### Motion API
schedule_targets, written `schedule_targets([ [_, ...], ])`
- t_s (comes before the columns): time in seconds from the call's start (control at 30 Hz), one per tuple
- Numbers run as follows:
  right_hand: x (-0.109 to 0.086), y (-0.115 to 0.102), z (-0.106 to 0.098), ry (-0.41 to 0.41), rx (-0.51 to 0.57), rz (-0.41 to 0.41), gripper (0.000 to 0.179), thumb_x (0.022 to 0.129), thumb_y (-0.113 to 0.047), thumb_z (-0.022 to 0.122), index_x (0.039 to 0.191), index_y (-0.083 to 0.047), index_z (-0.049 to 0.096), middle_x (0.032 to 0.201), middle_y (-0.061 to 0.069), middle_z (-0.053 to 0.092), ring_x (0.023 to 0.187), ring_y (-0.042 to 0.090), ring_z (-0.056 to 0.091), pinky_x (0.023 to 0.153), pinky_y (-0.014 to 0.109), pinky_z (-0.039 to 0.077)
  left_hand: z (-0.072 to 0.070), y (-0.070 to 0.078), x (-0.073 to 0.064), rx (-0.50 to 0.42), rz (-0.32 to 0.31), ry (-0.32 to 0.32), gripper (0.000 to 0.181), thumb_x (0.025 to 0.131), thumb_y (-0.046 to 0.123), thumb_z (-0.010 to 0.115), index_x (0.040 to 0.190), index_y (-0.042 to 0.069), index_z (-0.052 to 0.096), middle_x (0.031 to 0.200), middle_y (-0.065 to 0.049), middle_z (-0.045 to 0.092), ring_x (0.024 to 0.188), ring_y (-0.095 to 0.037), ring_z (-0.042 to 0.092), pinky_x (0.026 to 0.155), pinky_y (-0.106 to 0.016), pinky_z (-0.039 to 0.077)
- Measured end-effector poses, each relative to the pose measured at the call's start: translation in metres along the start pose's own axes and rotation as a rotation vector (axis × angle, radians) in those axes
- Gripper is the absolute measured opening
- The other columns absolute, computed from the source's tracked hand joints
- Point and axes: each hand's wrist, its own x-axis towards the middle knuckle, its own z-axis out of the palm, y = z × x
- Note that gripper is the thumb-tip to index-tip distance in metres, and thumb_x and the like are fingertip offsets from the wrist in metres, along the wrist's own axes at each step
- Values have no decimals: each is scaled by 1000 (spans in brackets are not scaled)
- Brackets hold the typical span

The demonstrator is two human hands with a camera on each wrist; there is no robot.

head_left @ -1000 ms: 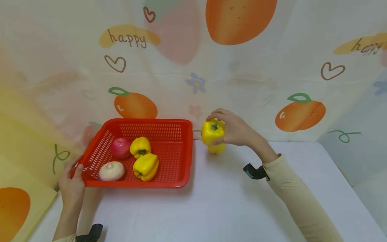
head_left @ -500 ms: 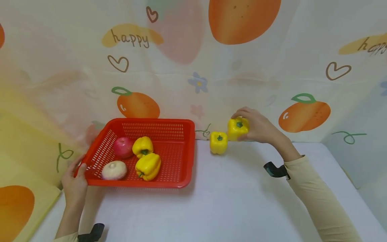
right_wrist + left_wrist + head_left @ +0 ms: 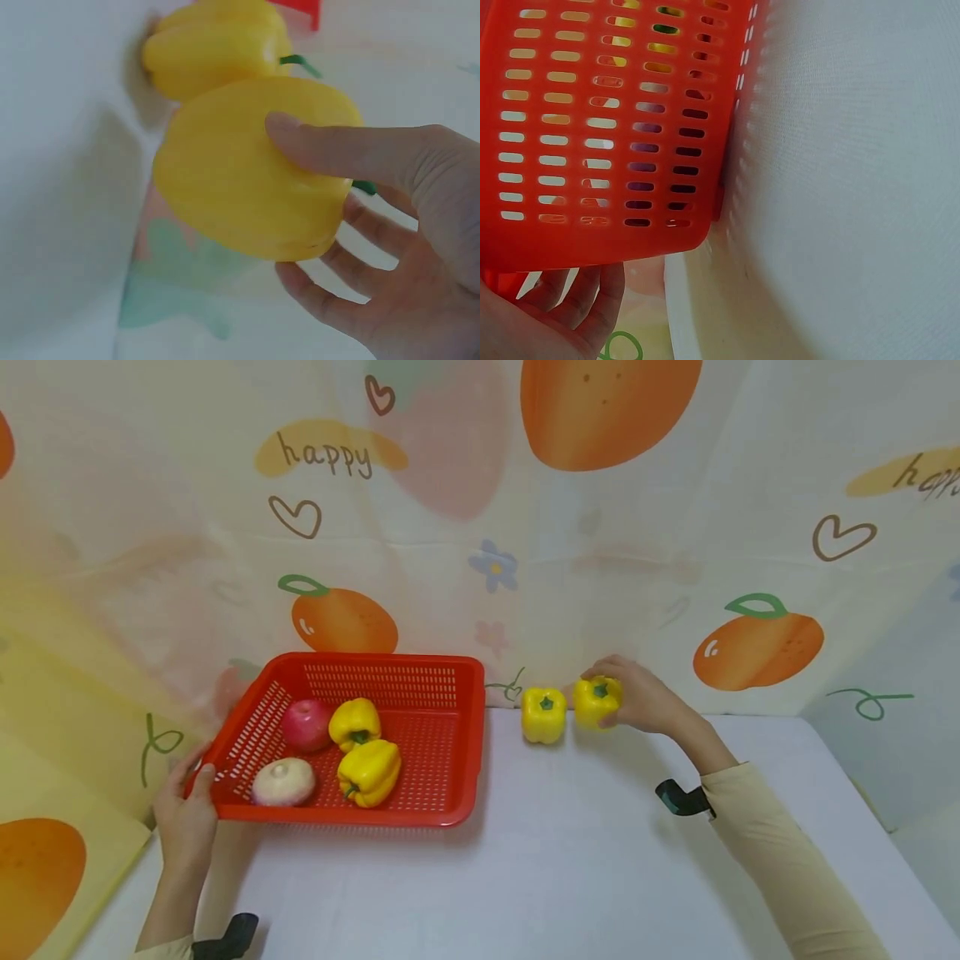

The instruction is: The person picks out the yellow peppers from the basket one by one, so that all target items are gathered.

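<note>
My right hand [image 3: 643,697] holds a yellow bell pepper [image 3: 597,700] near the table's back edge, thumb on one side and fingers on the other. In the right wrist view that held pepper [image 3: 247,172] overlaps another yellow bell pepper [image 3: 214,49]. This second pepper [image 3: 543,715] stands upright on the table, left of the held one. My left hand [image 3: 186,818] grips the left rim of a red plastic basket [image 3: 431,817]. Inside lie two yellow bell peppers [image 3: 370,774], a pinkish-red round fruit [image 3: 306,725] and a flattened whitish bulb [image 3: 283,782] with a purple underside.
A white-covered table [image 3: 525,885] carries the basket and peppers. Behind it rises a fruit-printed cloth backdrop [image 3: 600,602], which also runs along the left and right sides.
My right hand has carried the bell pepper rightward, away from the standing one, then lowered it toward the table. My left hand keeps its grip on the basket.
</note>
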Motion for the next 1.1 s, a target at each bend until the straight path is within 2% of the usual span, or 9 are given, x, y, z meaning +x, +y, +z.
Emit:
schedule_targets([
  [0.3,4,14,16,-38,-35,57,64,69,4,83,128,6,58,131,26,48,120,43,46,105,58,36,1,1,-1,-38,1,6,40,104,15,43,144,17,52,143,-3,43,118,-14,44,77,-4,42],
  [0.47,7,19,19,-63,-51,87,66,70,3,83,130,6,56,134,26,47,122,43,45,106,58,35,1,1,-1,-49,-8,-2,41,104,16,43,144,17,51,146,-2,41,123,-15,42,81,-4,43],
  [0.57,8,21,21,-70,-58,88,67,72,3,82,132,6,54,138,28,44,126,45,42,107,59,33,1,1,-1,-43,5,3,41,104,16,44,144,16,51,143,-2,42,119,-13,44,80,-4,43],
  [0.73,6,20,22,-80,-40,99,68,74,4,80,136,6,51,142,31,38,130,48,37,108,60,30,1,-1,0,-97,9,11,40,103,13,46,142,15,53,139,-3,45,111,-11,47,74,-3,43],
  [1.1,0,13,16,-113,-41,93,72,75,1,80,139,4,48,144,32,38,132,48,35,108,62,30,1,2,0,-80,-1,-9,40,104,15,44,144,17,52,147,-3,40,124,-14,41,84,-5,43],
])
